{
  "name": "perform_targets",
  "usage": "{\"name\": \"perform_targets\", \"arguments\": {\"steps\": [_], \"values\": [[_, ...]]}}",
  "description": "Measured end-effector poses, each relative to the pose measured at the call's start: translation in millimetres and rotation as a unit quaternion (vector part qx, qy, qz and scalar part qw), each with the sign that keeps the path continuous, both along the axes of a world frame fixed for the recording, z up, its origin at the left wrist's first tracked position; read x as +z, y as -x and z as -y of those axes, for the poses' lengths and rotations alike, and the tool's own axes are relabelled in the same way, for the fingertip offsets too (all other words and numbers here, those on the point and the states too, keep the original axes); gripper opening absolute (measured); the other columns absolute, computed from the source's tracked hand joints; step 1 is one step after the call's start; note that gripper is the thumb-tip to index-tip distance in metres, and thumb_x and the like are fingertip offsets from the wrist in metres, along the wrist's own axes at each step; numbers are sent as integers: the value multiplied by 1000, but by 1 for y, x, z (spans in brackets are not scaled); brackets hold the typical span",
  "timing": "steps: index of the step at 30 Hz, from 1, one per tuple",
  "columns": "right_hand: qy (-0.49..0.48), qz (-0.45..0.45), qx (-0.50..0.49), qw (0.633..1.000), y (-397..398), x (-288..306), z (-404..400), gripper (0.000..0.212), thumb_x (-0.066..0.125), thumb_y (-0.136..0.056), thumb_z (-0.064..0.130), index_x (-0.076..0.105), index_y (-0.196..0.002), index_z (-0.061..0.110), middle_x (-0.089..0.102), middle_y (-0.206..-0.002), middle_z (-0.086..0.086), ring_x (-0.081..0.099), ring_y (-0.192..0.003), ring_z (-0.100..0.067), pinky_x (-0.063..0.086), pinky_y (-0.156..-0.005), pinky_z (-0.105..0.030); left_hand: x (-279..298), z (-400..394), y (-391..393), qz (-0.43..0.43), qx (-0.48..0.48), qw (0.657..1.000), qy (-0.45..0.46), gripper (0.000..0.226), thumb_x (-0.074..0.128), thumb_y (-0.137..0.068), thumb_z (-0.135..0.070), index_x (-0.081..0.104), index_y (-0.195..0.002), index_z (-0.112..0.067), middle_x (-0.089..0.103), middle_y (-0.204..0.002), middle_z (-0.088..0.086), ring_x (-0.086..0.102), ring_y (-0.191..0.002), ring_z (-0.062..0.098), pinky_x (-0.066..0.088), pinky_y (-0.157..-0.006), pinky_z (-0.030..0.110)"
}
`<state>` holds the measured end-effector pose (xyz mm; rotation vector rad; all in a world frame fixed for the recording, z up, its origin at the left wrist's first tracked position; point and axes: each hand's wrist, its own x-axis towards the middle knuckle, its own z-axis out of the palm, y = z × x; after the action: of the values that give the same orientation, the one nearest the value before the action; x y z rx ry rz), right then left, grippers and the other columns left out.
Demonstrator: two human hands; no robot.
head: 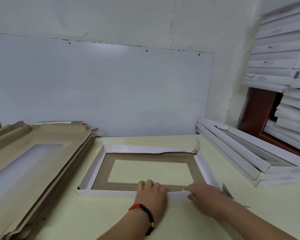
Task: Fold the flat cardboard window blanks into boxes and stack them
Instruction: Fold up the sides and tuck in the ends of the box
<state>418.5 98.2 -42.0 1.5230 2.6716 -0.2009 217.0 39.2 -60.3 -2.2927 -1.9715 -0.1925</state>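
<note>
Now both hands work the near wall of a half-folded window box on the pale table.

Leftmost lies a pile of flat blanks (33, 153), brown side up, their window openings showing pale, the pile running off the table's (93, 222) left edge. Just beside it, in the middle, sits the box in progress (145, 168): brown frame face down, white side walls raised on the left, far and right, its window open to the table top. The left hand (151, 193), with a bead bracelet (145, 215) on its wrist, lies over the near wall with fingers curled onto the inner brown frame, pressing it. The right hand (204, 196) pinches the white flap by the near right corner. Further right, finished white boxes (241, 153) lie stacked on the table, with taller stacks (280, 54) against the wall behind.
</note>
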Motion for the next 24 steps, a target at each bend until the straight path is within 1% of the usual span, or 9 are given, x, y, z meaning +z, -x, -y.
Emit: {"name": "perform_targets", "arguments": {"steps": [1, 4, 8, 10, 14, 17, 18, 21, 24], "values": [[1, -1, -6, 1000, 5, -1, 4, 21, 33, -100, 30, 49, -91, 39, 48, -95, 16, 50, -95, -14, 33, -69, -25, -3, -1, -7, 17, -5, 1000, -1, 39, 30, -84, -7, 49, -117, -17, 51, -121, 5, 38, -118, 27, 17, -103, 46], [-11, -15, -15, 1000, 14, -10, 15, 25, 33, -99, 27, 53, -114, 30, 54, -107, 3, 54, -102, -20, 35, -76, -30, -14, -4, -24, 67, -21, 997, -11, 35, 31, -88, -13, 48, -118, -22, 52, -122, 1, 38, -117, 25, 19, -99, 40], [-21, -46, 13, 999, 16, -12, 30, 17, 29, -101, 26, 45, -101, 31, 41, -82, 8, 48, -82, -18, 40, -74, -31, -20, 0, -37, 125, -57, 989, -56, 16, 40, -88, -20, 47, -100, -26, 62, -105, -6, 51, -104, 21, 27, -91, 37], [-24, -55, 29, 998, 18, -6, 35, 20, 29, -102, 27, 48, -103, 27, 39, -80, 8, 47, -81, -17, 38, -72, -29, -20, -1, -38, 120, -68, 988, -66, 11, 41, -88, -20, 45, -97, -26, 64, -102, -6, 52, -102, 22, 27, -87, 36], [-5, -19, 81, 996, 21, 19, 44, 25, 34, -101, 24, 55, -115, 21, 53, -97, -1, 54, -98, -22, 37, -78, -30, -16, -2, -24, 100, -103, 989, -27, 29, 34, -85, -15, 47, -107, -28, 56, -118, -5, 43, -114, 22, 15, -86, 34], [17, -60, 84, 994, 7, 45, 50, 21, 36, -98, 23, 55, -93, 29, 53, -82, 16, 55, -85, -9, 41, -76, -29, -15, -4, -5, 72, -131, 988, -34, 40, 34, -82, -14, 52, -111, -34, 55, -116, -8, 42, -114, 21, 11, -82, 33], [7, -80, 58, 995, -2, 55, 48, 23, 38, -96, 22, 56, -95, 35, 51, -81, 21, 52, -81, -1, 43, -75, -24, -14, -5, 3, 68, -130, 989, -36, 41, 34, -80, -14, 52, -111, -34, 54, -114, -9, 41, -113, 21, 9, -81, 32], [-102, -54, 37, 993, -37, 70, 33, 61, 40, -85, 3, 50, -105, 60, 46, -90, 29, 47, -89, 2, 41, -76, -16, -13, -10, 29, 57, -118, 990, -58, 40, 39, -75, -12, 53, -106, -33, 53, -104, -11, 39, -113, 19, 5, -85, 31], [-116, 30, 45, 992, -56, 57, 19, 74, 39, -79, -4, 45, -129, 50, 45, -125, 26, 40, -122, -4, 38, -96, -22, -7, -12, 44, 52, -114, 990, -60, 37, 58, -64, -9, 59, -92, -33, 52, -87, -9, 50, -102, 25, 17, -92, 41]]}}
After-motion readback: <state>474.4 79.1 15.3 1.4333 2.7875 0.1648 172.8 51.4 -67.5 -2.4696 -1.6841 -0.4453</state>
